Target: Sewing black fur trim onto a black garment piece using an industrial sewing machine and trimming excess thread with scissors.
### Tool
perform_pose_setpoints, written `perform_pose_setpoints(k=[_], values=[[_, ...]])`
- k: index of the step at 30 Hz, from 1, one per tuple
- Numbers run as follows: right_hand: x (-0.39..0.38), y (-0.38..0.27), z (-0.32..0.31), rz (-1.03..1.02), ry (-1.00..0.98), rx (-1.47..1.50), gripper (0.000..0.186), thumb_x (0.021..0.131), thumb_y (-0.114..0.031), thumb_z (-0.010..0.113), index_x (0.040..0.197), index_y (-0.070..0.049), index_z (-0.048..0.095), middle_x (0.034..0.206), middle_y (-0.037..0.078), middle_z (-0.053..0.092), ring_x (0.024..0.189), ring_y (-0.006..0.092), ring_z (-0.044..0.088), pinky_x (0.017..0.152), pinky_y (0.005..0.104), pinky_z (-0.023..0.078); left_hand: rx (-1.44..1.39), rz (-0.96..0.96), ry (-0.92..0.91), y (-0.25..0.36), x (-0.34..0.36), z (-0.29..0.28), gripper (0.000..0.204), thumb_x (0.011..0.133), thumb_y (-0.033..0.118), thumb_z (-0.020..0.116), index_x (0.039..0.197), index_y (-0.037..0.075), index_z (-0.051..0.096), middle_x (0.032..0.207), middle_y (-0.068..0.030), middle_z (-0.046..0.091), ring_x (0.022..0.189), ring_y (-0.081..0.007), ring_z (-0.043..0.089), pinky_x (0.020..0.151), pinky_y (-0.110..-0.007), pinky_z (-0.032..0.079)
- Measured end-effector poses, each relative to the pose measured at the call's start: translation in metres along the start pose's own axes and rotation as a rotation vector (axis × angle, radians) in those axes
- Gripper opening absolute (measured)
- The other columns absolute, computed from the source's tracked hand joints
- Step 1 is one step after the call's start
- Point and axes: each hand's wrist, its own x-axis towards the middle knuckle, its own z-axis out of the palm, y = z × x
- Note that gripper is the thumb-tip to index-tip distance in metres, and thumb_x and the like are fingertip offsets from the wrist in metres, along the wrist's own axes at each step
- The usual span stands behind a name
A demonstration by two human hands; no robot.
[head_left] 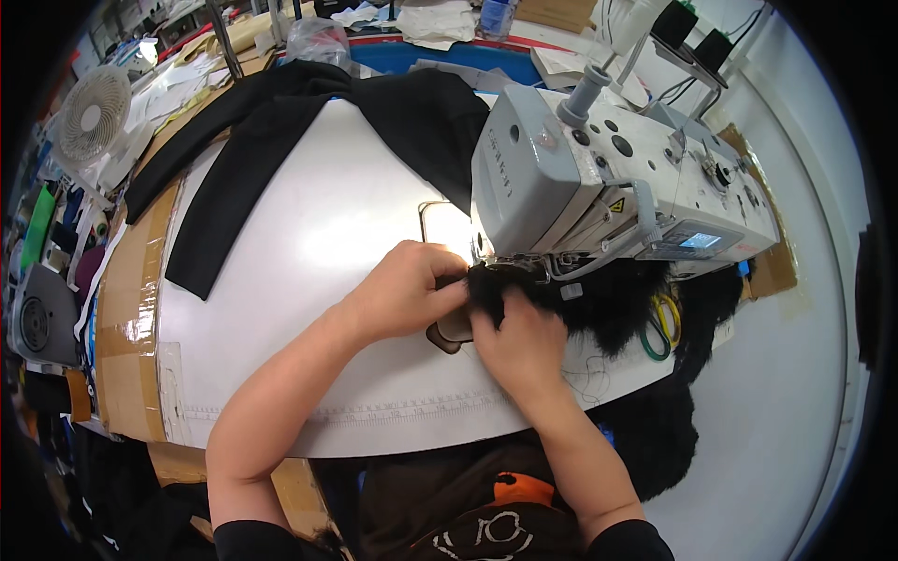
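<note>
Black furry fabric [608,304] lies under the head of a grey industrial sewing machine [599,178] and hangs off the table's right edge. My left hand [407,290] pinches the fur's left edge just left of the needle area. My right hand [519,341] presses down on the fur in front of the presser foot. Both hands touch the fabric close together. The needle itself is hidden behind the fur and my fingers.
A white sewing table [309,252] carries plain black cloth [281,131] draped across its far left. Green and yellow-handled scissors [659,327] lie under the machine arm. A small white fan [92,117] stands at the far left, with clutter behind.
</note>
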Motion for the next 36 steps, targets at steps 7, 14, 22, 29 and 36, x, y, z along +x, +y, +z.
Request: perform_pose_setpoints(k=[7,14,22,29,36], values=[[-0.007,0.024,-0.005,-0.288,0.13,-0.166,0.016,0.092,-0.025,0.072,0.1,-0.011,0.071,0.082,0.012,0.07,0.065,0.0384,0.07,0.06,0.0504,0.057,0.174,0.289,0.103,-0.019,-0.002,0.008,0.024,0.083,0.0,0.069,0.107,0.002,0.068,0.093,-0.0111,0.063,0.088,-0.0307,0.062,0.077,-0.039,0.051],[-0.002,0.044,-0.006,-0.549,0.15,-0.244,0.015,0.086,-0.017,0.074,0.101,-0.014,0.071,0.084,0.006,0.063,0.06,0.0297,0.067,0.053,0.0425,0.055,0.202,0.379,0.183,-0.019,0.0,0.014,0.029,0.076,-0.006,0.072,0.103,0.006,0.068,0.096,-0.0065,0.063,0.093,-0.0299,0.061,0.084,-0.04,0.051],[0.003,0.052,-0.007,-0.665,0.163,-0.225,0.015,0.081,-0.01,0.073,0.096,-0.012,0.071,0.083,0.005,0.061,0.059,0.0271,0.065,0.052,0.0409,0.054,0.444,0.504,0.135,-0.02,0.001,0.013,0.03,0.073,-0.003,0.073,0.1,0.008,0.07,0.101,-0.0048,0.066,0.096,-0.0283,0.063,0.085,-0.039,0.051],[0.002,0.054,-0.008,-0.665,0.194,-0.218,0.013,0.082,-0.012,0.074,0.094,-0.012,0.07,0.079,0.005,0.06,0.056,0.0268,0.063,0.049,0.0408,0.05,0.507,0.533,0.088,-0.017,0.003,0.009,0.021,0.078,0.002,0.072,0.099,0.006,0.071,0.104,-0.0054,0.066,0.098,-0.027,0.064,0.086,-0.038,0.051],[0.0,0.058,-0.005,-0.622,0.141,-0.226,0.022,0.085,-0.013,0.072,0.107,-0.011,0.072,0.087,0.006,0.065,0.065,0.029,0.066,0.058,0.0438,0.053,0.536,0.574,0.082,-0.016,0.007,0.008,0.018,0.08,0.001,0.07,0.097,0.006,0.07,0.103,-0.0058,0.065,0.097,-0.0272,0.065,0.086,-0.039,0.052]])
